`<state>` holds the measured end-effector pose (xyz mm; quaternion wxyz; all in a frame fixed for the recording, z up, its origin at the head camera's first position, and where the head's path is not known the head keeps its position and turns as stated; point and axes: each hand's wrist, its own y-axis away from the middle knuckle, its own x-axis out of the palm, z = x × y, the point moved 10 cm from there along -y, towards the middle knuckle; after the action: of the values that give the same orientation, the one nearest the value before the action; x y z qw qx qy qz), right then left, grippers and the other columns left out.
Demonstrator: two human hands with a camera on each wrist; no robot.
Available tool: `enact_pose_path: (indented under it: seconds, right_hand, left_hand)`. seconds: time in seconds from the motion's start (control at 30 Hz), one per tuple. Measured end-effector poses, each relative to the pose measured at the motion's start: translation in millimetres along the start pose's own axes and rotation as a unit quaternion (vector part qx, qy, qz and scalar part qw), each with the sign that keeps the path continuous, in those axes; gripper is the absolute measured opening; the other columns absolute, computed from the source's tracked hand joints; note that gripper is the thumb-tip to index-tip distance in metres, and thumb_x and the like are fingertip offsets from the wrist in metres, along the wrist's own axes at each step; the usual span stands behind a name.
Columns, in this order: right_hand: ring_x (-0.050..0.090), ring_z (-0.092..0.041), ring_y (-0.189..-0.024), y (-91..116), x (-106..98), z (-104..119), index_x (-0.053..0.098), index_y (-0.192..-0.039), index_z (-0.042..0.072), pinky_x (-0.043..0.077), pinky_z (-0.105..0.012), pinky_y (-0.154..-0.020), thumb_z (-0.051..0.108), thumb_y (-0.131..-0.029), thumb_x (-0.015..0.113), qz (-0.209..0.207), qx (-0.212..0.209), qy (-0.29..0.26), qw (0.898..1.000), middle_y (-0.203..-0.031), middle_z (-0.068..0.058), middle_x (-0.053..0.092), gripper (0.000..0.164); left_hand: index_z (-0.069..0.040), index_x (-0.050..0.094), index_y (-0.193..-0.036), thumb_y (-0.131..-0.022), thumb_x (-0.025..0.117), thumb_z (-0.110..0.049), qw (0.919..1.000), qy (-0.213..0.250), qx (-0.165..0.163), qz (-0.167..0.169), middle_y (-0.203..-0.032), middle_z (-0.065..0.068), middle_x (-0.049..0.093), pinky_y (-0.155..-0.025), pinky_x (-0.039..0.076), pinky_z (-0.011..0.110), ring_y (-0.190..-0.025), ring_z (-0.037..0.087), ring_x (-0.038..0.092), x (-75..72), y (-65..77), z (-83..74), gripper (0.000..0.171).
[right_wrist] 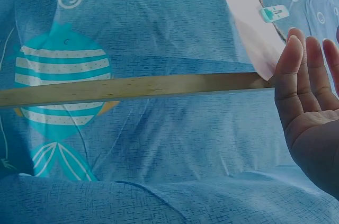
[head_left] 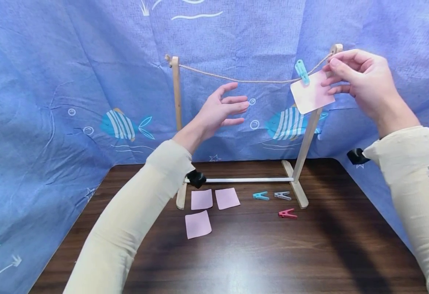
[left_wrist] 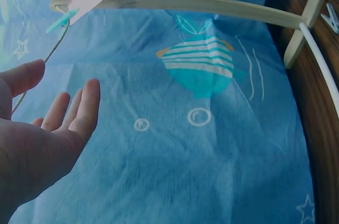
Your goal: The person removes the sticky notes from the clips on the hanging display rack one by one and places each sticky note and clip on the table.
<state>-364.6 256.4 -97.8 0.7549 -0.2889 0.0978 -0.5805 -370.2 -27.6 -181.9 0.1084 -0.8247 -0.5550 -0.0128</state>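
Note:
A pink square of paper (head_left: 310, 98) hangs tilted from the rope (head_left: 232, 79) near its right end, held by a light-blue clothespin (head_left: 301, 72). My right hand (head_left: 370, 83) is at the paper's right edge, fingers extended and not curled round it; whether the fingertips touch the paper I cannot tell. Left of the paper, my left hand (head_left: 218, 110) hovers in the air below the rope, fingers spread and holding nothing. The left wrist view shows the left hand (left_wrist: 47, 128) apart from the rope. In the right wrist view the clothespin (right_wrist: 274, 13) sits on the paper's edge.
The wooden stand (head_left: 307, 143) holds the rope between two posts, with a white bar (head_left: 247, 180) low across it. On the table lie pink paper squares (head_left: 198, 224), a blue clothespin (head_left: 261, 196), a grey clothespin (head_left: 282, 196) and a red clothespin (head_left: 287, 213). Blue cloth hangs behind.

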Motion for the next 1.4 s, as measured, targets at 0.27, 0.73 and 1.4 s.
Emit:
enact_pose_path:
  seconds: [0.27, 0.73, 1.4]
  right_hand:
    - [0.073, -0.027, -0.07, 1.8, 3.9, -1.6, 0.063, -0.108, -0.017, 0.06, -0.032, -0.06, -0.006, -0.092, 0.07, 0.012, -0.021, 0.039, 0.999, -0.094, -0.021, 0.071, 0.021]
    - [0.074, -0.028, -0.073, 4.9, 5.8, -6.8, 0.059, -0.122, -0.017, 0.059, -0.038, -0.06, -0.005, -0.094, 0.067, 0.031, -0.011, 0.072, 0.997, -0.117, -0.021, 0.065, 0.032]
    - [0.075, -0.021, -0.073, 5.5, 13.8, -23.3, 0.063, -0.134, 0.006, 0.06, -0.03, -0.058, 0.0, -0.095, 0.068, 0.061, 0.044, 0.193, 0.978, -0.113, -0.007, 0.073, 0.04]
  left_hand:
    - [-0.017, 0.05, -0.146, -0.094, 0.073, -0.006, 0.9997, 0.006, -0.014, 0.018, -0.134, 0.008, 0.06, -0.093, 0.057, 0.046, -0.113, 0.023, 0.066, 24.3, -12.8, 15.1, 0.058]
    - [-0.018, 0.051, -0.144, -0.096, 0.07, -0.004, 0.9977, 0.036, -0.028, 0.051, -0.126, 0.011, 0.064, -0.084, 0.06, 0.043, -0.103, 0.029, 0.071, 50.9, -26.1, 28.0, 0.053]
    - [-0.024, 0.055, -0.143, -0.093, 0.075, -0.014, 0.9994, -0.009, -0.032, 0.014, -0.132, 0.002, 0.058, -0.085, 0.06, 0.04, -0.095, 0.019, 0.072, 67.8, -56.6, 34.2, 0.055]
